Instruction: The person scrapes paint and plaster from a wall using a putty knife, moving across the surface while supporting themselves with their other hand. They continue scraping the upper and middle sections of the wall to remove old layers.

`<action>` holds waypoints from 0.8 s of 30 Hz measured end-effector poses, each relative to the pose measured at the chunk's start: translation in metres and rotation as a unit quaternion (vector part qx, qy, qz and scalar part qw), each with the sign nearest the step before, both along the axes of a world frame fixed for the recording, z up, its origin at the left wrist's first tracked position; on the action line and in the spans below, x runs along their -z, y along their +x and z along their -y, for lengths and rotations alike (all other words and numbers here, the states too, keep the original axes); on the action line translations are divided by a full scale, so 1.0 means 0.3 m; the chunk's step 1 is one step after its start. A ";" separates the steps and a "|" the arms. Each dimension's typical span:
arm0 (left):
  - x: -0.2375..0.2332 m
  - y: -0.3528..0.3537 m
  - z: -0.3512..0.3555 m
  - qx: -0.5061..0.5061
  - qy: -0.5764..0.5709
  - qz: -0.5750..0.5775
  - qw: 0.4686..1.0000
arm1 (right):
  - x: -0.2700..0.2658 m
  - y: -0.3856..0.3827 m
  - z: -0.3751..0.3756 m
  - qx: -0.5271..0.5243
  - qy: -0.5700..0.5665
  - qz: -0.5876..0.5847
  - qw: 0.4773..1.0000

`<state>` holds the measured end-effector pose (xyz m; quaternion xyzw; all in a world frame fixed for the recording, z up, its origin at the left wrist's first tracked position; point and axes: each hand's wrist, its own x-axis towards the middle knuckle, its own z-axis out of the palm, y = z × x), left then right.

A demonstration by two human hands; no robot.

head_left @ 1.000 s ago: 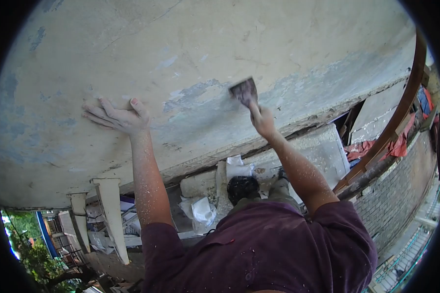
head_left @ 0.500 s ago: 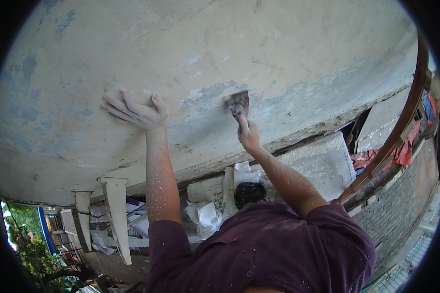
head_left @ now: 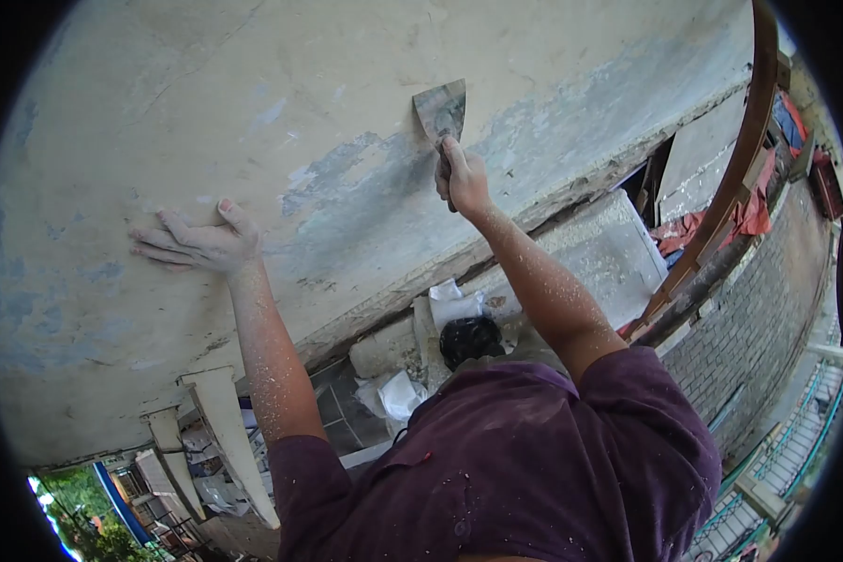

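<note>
Palm down against the pale, peeling wall (head_left: 215,131), my left hand (head_left: 201,242) has its fingers spread and is coated in white dust. My right hand (head_left: 464,176) is closed around the handle of a putty knife (head_left: 442,108). The knife's wide metal blade points up and lies at the wall surface, above a bluish-grey patch (head_left: 347,173) where the coating has come off. Pale flecks cover both forearms.
Below the wall are a dusty slab (head_left: 590,262), white plastic bags (head_left: 401,395) and a dark round object (head_left: 471,341). Pale brackets (head_left: 229,431) stand lower left. A curved brown beam (head_left: 745,159) crosses the right, with red cloth (head_left: 754,201) and a brick surface (head_left: 749,318) beyond.
The view has turned and shifted. My right hand has moved the putty knife up the wall, and its blade shows more fully. My left hand stays spread on the wall.
</note>
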<state>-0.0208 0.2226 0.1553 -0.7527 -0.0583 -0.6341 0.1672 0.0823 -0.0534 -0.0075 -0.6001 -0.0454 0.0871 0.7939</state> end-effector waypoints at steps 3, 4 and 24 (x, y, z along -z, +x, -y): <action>-0.007 -0.002 -0.005 0.002 0.014 0.000 1.000 | 0.229 -0.074 0.080 -0.014 -0.063 -0.058 0.996; -0.008 -0.004 -0.008 0.006 0.025 0.003 1.000 | 0.345 -0.108 0.117 -0.012 -0.093 -0.094 0.991; -0.029 0.000 0.018 -0.028 0.047 0.017 0.998 | 0.486 0.105 0.310 0.088 -0.171 0.043 0.980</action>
